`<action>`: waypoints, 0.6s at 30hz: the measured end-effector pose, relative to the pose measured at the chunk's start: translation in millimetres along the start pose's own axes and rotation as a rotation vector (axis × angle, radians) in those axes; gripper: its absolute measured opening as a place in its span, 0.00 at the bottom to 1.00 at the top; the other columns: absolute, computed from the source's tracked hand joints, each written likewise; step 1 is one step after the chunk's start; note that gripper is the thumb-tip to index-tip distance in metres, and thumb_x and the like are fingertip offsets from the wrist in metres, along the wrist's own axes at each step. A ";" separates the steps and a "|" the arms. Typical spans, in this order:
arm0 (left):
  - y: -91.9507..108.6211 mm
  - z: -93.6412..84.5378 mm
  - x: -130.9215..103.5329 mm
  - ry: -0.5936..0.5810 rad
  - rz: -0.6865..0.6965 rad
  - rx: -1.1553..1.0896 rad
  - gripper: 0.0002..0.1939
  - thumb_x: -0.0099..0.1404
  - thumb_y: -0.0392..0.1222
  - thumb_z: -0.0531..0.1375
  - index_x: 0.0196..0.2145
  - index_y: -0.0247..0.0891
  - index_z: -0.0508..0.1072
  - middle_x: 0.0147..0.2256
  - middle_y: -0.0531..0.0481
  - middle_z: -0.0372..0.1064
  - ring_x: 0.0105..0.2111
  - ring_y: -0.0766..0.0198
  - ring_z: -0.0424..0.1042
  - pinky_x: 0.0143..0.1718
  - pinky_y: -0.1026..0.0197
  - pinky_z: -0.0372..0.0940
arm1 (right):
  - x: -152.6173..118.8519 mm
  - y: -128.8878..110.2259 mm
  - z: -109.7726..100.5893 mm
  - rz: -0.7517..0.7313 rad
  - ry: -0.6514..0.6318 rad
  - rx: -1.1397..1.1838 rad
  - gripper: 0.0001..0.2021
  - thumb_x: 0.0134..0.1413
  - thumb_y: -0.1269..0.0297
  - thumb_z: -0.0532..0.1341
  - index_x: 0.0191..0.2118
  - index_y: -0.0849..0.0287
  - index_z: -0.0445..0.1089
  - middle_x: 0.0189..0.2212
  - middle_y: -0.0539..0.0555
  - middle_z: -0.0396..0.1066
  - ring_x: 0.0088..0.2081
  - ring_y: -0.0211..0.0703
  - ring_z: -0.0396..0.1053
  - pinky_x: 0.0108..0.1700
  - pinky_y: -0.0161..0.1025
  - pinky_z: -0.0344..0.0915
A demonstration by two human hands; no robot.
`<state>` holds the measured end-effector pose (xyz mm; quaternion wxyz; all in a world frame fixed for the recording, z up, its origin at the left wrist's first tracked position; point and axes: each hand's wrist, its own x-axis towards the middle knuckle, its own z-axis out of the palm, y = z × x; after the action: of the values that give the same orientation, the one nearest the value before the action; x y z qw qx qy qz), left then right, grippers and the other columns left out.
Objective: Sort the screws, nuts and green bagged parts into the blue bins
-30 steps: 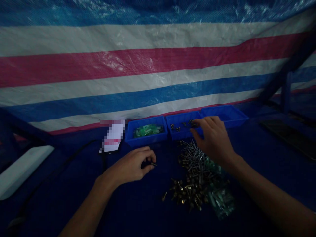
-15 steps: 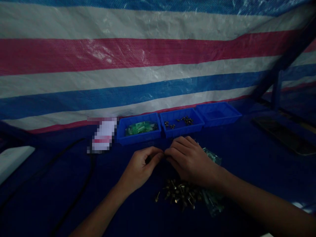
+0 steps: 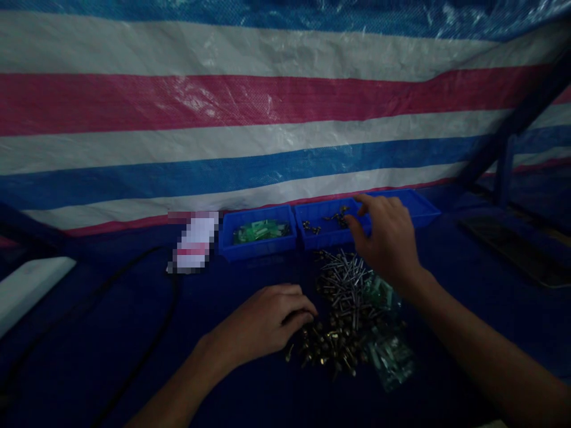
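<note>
My left hand (image 3: 285,312) rests at the left edge of a pile of small brass-coloured parts (image 3: 332,345), its fingers bent over them; whether it pinches one cannot be made out. Over the right side of the middle blue tray (image 3: 319,236) is my right hand (image 3: 386,238), thumb and fingers apart, nothing visible between them. That tray has some small brass pieces (image 3: 341,216) in it. Long silvery pins (image 3: 350,276) lie heaped between the hands and the trays. Clear bags with greenish contents (image 3: 392,356) lie right of the heaps.
Left of the middle tray stands a blue tray (image 3: 227,245) with green packets. Another blue tray (image 3: 419,208) is partly behind my right hand. A blurred pinkish-white object (image 3: 194,244), dark cables and a dark flat object (image 3: 513,249) lie around. A striped sheet hangs behind.
My hands were together at the fingertips and have parted. My right hand has moved up and right to the middle tray and opened; my left hand has moved down to the brass parts.
</note>
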<state>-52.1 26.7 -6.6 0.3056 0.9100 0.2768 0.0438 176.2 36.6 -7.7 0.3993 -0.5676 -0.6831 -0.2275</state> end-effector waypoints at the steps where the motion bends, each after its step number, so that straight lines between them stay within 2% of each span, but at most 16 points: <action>1: -0.1 -1.4 -0.7 0.001 0.002 0.000 0.11 0.66 0.36 0.51 0.40 0.40 0.72 0.35 0.51 0.68 0.34 0.66 0.67 0.35 0.64 0.60 | -2.3 0.9 3.4 0.006 -0.075 -0.023 0.12 0.56 0.63 0.55 0.45 0.60 0.64 0.32 0.56 0.68 0.36 0.47 0.60 0.36 0.43 0.54; 3: 0.5 -4.3 -2.6 -0.014 -0.006 0.016 0.09 0.65 0.38 0.53 0.39 0.40 0.73 0.32 0.52 0.68 0.30 0.68 0.66 0.32 0.65 0.59 | -9.0 -2.3 7.2 0.000 -0.194 -0.016 0.14 0.56 0.62 0.54 0.46 0.61 0.64 0.34 0.57 0.69 0.39 0.49 0.60 0.37 0.43 0.54; 6: 1.5 -6.7 -5.5 -0.066 -0.039 0.049 0.07 0.60 0.42 0.59 0.36 0.41 0.73 0.26 0.54 0.65 0.25 0.69 0.64 0.25 0.66 0.55 | -19.2 -14.4 6.6 -0.021 -0.280 0.057 0.15 0.56 0.62 0.54 0.47 0.62 0.64 0.36 0.57 0.69 0.40 0.49 0.61 0.40 0.44 0.54; 9: -0.2 -5.6 -6.1 -0.084 -0.044 0.048 0.04 0.60 0.40 0.58 0.34 0.40 0.72 0.29 0.54 0.65 0.28 0.68 0.65 0.27 0.66 0.56 | -25.3 -25.2 4.8 -0.033 -0.343 0.134 0.14 0.56 0.62 0.54 0.46 0.62 0.65 0.36 0.57 0.69 0.41 0.49 0.61 0.41 0.44 0.56; 14: -11.0 -0.3 -1.2 0.058 -0.002 0.043 0.09 0.61 0.32 0.52 0.35 0.39 0.70 0.35 0.51 0.64 0.35 0.65 0.65 0.37 0.62 0.58 | -29.2 -33.2 3.3 -0.104 -0.498 0.287 0.13 0.57 0.63 0.54 0.46 0.62 0.66 0.36 0.56 0.68 0.42 0.47 0.60 0.43 0.44 0.56; 18: -19.2 2.3 3.2 0.187 -0.054 -0.171 0.05 0.59 0.31 0.52 0.32 0.37 0.66 0.30 0.52 0.63 0.30 0.68 0.63 0.32 0.63 0.58 | -28.4 -36.4 -0.8 -0.245 -0.657 0.423 0.09 0.56 0.63 0.56 0.40 0.60 0.67 0.34 0.54 0.68 0.40 0.44 0.60 0.41 0.41 0.55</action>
<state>-58.0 39.8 -20.0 0.3560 0.8648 0.3237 0.1435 142.6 9.9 -24.8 0.2376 -0.4300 -0.8685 0.0655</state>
